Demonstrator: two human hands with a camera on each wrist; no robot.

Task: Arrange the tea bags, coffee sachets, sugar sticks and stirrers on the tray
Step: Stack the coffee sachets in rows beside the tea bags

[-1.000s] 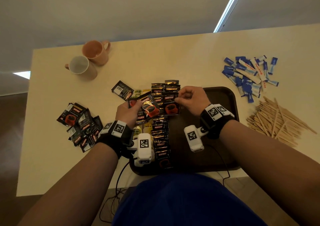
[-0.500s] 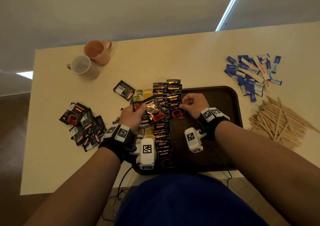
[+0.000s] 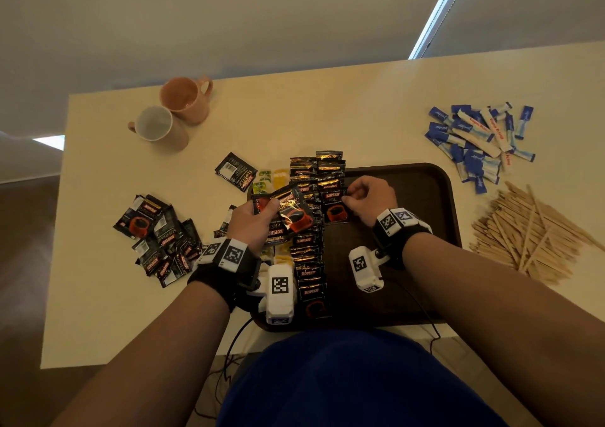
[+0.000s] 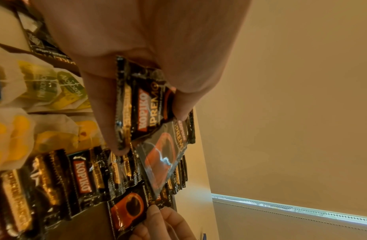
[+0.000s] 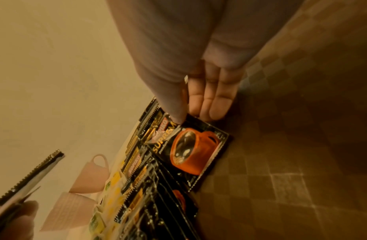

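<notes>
My left hand (image 3: pixel 258 213) grips a small stack of black coffee sachets (image 3: pixel 289 212) above the tray's left part; in the left wrist view the thumb and fingers clamp this stack (image 4: pixel 145 107). My right hand (image 3: pixel 348 199) pinches the far edge of one coffee sachet (image 3: pixel 335 210), which lies on the dark brown tray (image 3: pixel 425 184) right of a long overlapping row of sachets (image 3: pixel 307 259). The right wrist view shows my thumb on that sachet (image 5: pixel 190 151). Yellow and green tea bags (image 3: pixel 271 177) lie left of the row.
A loose pile of coffee sachets (image 3: pixel 157 233) lies on the table at the left, one single sachet (image 3: pixel 235 171) behind the tray. Sugar sticks (image 3: pixel 478 141) and wooden stirrers (image 3: pixel 530 236) lie at the right. Two mugs (image 3: pixel 173 112) stand at the far left.
My right hand has brought its sachet down and slightly toward me, onto the tray beside the row. My left hand keeps its stack and has barely shifted.
</notes>
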